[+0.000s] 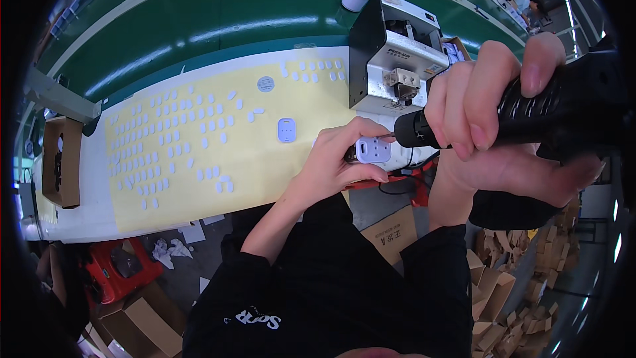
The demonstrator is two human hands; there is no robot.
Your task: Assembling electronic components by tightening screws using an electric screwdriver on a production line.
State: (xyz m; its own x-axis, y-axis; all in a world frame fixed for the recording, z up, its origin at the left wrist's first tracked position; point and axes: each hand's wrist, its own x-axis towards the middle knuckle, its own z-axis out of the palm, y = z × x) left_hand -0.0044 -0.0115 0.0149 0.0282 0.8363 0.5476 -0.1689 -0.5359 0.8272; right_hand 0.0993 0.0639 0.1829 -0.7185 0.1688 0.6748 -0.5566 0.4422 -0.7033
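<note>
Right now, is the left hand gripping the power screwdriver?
No: the right hand grips the power screwdriver; the left hand holds a white casing.

dark print: silver machine | dark characters: cardboard | white lettering: black shirt | plus mark: screwdriver collar

Left of your left hand, the yellow sheet offers you open room around one lilac cover; farther left, small white pieces crowd it. The metal machine blocks you beyond that hand, the black driver the gap toward your right hand.
</note>
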